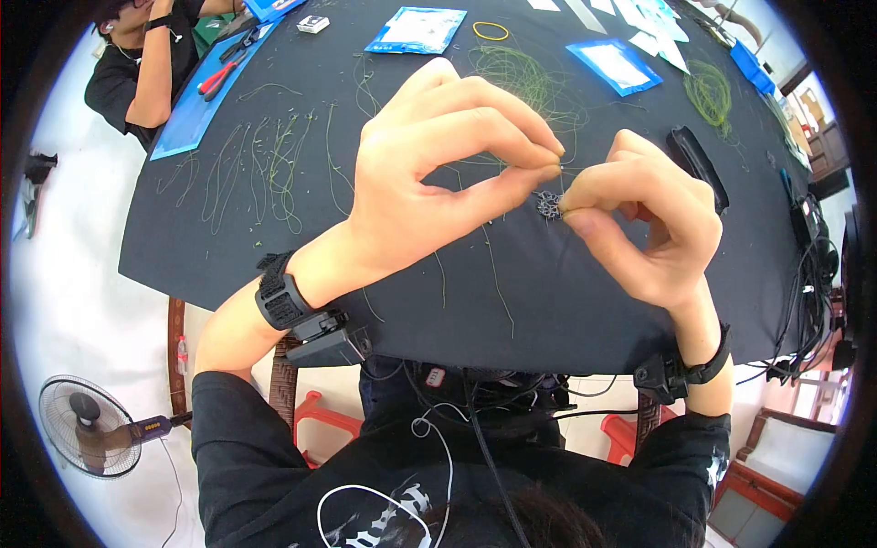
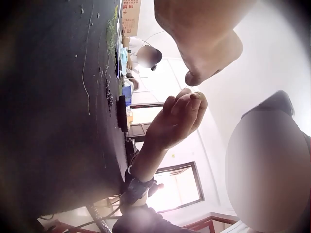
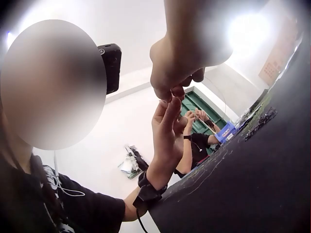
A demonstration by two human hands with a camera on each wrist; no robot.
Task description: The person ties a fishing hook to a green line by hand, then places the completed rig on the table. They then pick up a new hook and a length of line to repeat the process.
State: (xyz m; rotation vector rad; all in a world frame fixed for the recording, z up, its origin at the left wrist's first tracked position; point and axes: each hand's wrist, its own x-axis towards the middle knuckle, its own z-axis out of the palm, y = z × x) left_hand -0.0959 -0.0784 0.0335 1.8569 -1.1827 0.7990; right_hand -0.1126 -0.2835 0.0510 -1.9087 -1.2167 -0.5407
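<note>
Both hands are raised over the dark table, fingertips close together. My left hand (image 1: 411, 164) pinches a thin, pale green thread (image 1: 572, 170) between thumb and forefinger, its other fingers bent behind. Just to its right, my right hand (image 1: 653, 219) has thumb tip and forefinger pressed together on the same thread, most of which is too fine to follow. In the right wrist view the fingertips of the left hand (image 3: 167, 128) meet those of the right. A small heap of dark grey, ring-like pieces (image 1: 548, 205) lies on the table behind the fingertips.
Tangled green thread (image 1: 525, 78) lies beyond the hands, with another coil (image 1: 708, 96) at far right. Cut threads (image 1: 274, 173) spread at left near red-handled pliers (image 1: 215, 82). Blue-and-white packets (image 1: 416, 32) and a black case (image 1: 699, 169) lie around. Another person sits at far left.
</note>
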